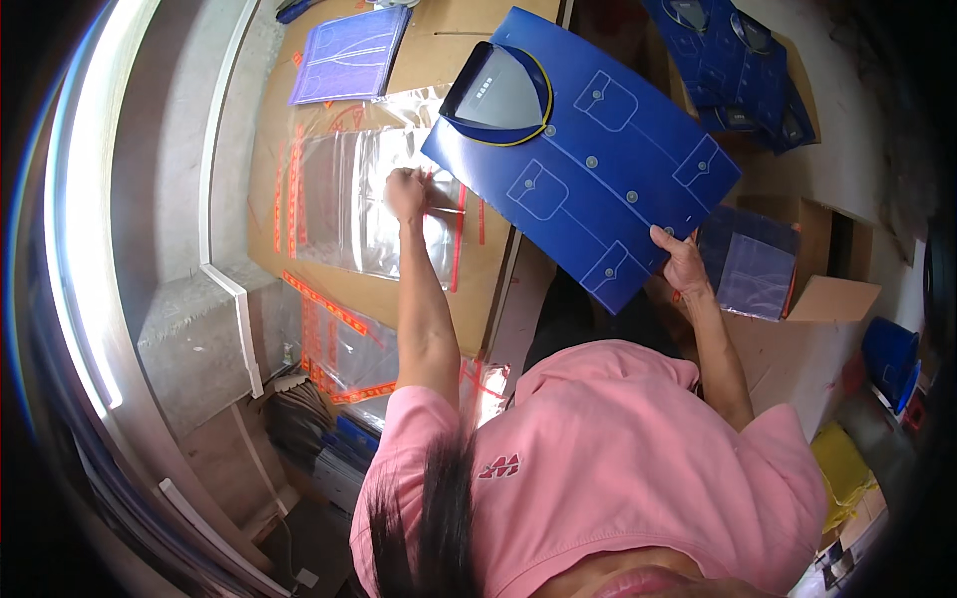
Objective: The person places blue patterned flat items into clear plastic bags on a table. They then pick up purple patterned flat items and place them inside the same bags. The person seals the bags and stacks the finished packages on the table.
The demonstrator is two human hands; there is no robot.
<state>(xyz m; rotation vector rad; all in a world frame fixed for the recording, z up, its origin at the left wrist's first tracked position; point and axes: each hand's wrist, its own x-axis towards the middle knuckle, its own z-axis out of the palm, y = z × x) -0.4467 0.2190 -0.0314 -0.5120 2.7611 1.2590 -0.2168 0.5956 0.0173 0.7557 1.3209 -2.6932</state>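
Note:
My right hand (683,264) grips the near right edge of a blue shirt-shaped box or folder (618,164), thumb on top. The piece is printed with pockets and buttons, and a grey insert sits in its yellow-edged collar opening. It is held tilted, above the table's right edge. My left hand (406,192) is closed on a clear plastic bag (364,234) with red printed edges, which lies on the cardboard-covered table. Its fingertips are partly hidden, but the film creases beside them.
Purple-blue printed sheets (351,55) are stacked on the table's far side. More clear bags (344,349) hang at its near edge. On the right are a carton with blue shirt-shaped pieces (743,65), an open carton (837,294) and a blue bin (887,364).

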